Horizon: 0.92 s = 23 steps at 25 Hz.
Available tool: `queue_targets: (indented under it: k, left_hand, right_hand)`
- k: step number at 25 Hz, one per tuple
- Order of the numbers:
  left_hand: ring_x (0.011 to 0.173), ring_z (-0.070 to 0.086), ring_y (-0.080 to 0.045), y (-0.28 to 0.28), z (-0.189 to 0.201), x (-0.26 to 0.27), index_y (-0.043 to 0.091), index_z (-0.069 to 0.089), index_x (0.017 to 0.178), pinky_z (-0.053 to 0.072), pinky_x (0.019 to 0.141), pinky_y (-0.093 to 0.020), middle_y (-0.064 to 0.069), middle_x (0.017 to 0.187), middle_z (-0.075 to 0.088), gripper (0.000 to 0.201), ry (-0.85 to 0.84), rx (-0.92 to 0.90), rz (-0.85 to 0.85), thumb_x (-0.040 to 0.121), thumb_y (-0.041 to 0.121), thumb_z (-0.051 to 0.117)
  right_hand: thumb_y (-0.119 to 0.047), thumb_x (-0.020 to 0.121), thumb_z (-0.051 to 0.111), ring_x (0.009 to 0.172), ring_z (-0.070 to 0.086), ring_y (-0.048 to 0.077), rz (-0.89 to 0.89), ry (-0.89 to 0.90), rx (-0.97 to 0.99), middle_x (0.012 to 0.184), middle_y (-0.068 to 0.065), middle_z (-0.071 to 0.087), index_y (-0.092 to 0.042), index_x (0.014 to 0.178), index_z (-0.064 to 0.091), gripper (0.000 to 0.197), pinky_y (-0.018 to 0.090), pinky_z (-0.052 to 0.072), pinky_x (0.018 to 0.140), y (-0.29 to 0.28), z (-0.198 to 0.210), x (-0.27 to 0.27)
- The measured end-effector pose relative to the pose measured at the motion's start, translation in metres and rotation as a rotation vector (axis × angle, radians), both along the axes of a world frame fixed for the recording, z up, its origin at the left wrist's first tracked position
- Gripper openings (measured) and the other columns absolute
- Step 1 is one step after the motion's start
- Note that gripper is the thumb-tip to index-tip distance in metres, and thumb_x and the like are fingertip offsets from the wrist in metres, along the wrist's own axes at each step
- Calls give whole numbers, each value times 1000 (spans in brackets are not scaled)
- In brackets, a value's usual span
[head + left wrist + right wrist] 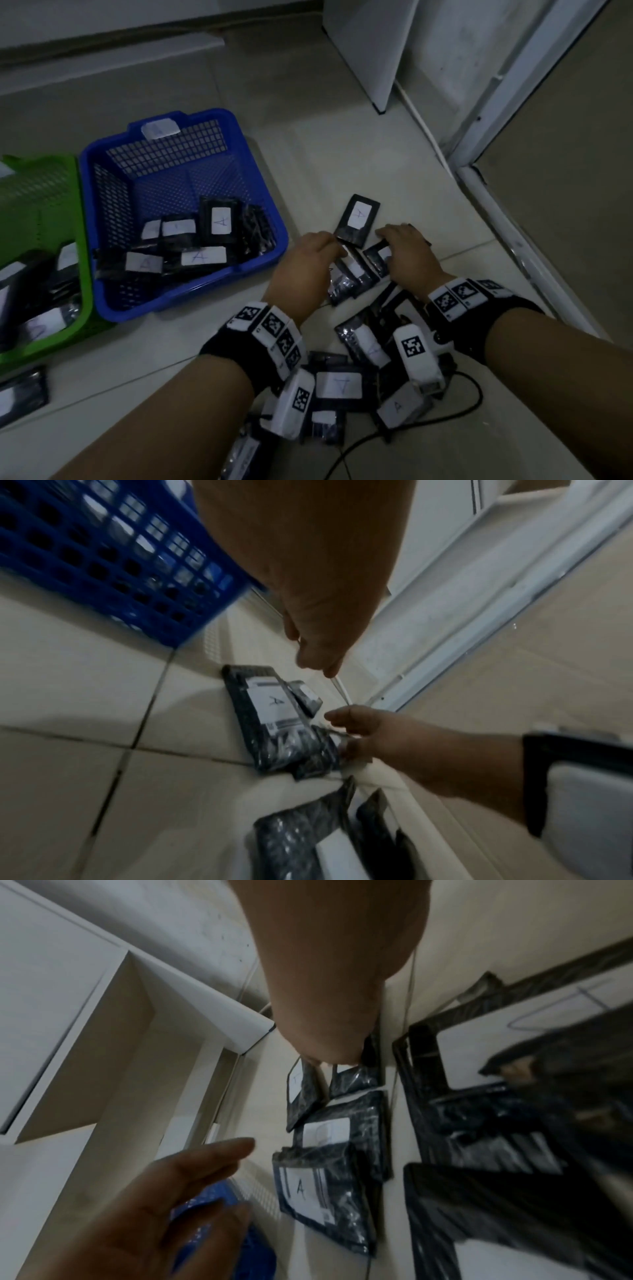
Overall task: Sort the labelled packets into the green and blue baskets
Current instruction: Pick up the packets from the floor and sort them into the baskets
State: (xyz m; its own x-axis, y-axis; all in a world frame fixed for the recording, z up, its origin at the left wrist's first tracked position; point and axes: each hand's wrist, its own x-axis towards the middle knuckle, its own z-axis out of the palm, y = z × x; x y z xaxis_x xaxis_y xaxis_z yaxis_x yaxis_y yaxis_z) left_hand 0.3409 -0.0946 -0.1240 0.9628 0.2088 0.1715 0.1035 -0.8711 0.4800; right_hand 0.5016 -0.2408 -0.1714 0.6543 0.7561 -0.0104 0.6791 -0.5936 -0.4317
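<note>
Pale floor tiles carry a heap of black packets nearest the person. Beyond it, the left hand and right hand lie with loosely spread fingers on packets, gripping nothing clearly. Farther out sits an "A" packet, probably light, limp and slippery; pinch an edge. Blue basket and green basket wait left.

The blue basket and the green basket look like moulded plastic with perforated grid walls, faintly shiny. The packets are dark, glossy, crinkled film that catches the light, each carrying a matt white paper label. The floor is smooth pale tile with a soft sheen and thin dark grout lines.
</note>
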Motion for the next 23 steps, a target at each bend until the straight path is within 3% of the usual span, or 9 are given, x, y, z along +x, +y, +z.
queue_targets:
  k: [2,5,6,9,11,14,16,20,23]
  left_hand:
    - [112,55,-34,-4,-14,6,4,60,119,49,94,-45,-16,127,57,43,150,53,-94,76,2,58]
    - [101,59,-36,0,-23,10,4,62,110,54,80,-42,-18,115,59,33,202,108,-109,77,5,65]
    - [99,57,-34,3,-22,11,5,61,107,53,76,-41,-16,112,57,30,213,119,-89,77,6,65]
    - [104,47,-29,6,-14,13,7,60,107,48,82,-41,-12,116,49,34,319,172,-55,75,11,69]
    - [109,45,-27,6,-9,14,10,60,110,45,87,-39,-10,120,47,34,386,185,-60,79,19,68]
    - [102,53,-22,3,2,15,15,59,108,47,83,-36,-5,112,57,30,387,50,-52,81,25,68]
    - [91,55,-16,0,12,14,18,59,105,44,73,-29,1,100,59,29,320,-115,3,81,31,70]
    - [78,60,-11,5,36,0,21,61,99,46,64,-21,6,88,62,24,140,-398,117,83,39,67]
    - [72,62,-6,20,46,-19,25,63,89,50,64,-19,6,84,66,15,24,-589,250,82,35,70]
  right_hand:
    - [-1,74,57,102,60,45,72,-44,-61,109,27,64,4,112,63,39,54,38,102,-5,-3,7]
    - [-4,66,64,92,62,38,139,-105,-76,96,20,64,-2,101,67,35,47,50,84,-9,-5,8]
    - [-8,67,68,97,60,35,128,-137,-104,98,16,62,-6,100,66,33,47,48,85,-8,-2,7]
    - [-22,78,69,118,44,24,29,-88,-354,114,5,52,-17,109,52,36,62,13,109,-6,19,7]
    - [-23,83,63,113,46,24,11,10,-412,109,3,55,-19,105,47,27,65,2,110,-5,35,11]
    - [-19,86,60,104,55,25,18,91,-312,101,2,62,-20,100,50,18,51,21,109,-1,54,10]
    - [-18,86,60,100,58,26,11,143,-213,104,4,64,-17,101,57,15,36,38,92,5,64,3]
    - [-14,88,57,89,60,20,-46,369,38,98,3,66,-17,103,62,16,26,44,74,24,86,-15]
    - [-28,89,60,75,62,19,-82,467,197,83,1,66,-19,101,61,15,27,46,67,42,99,-28]
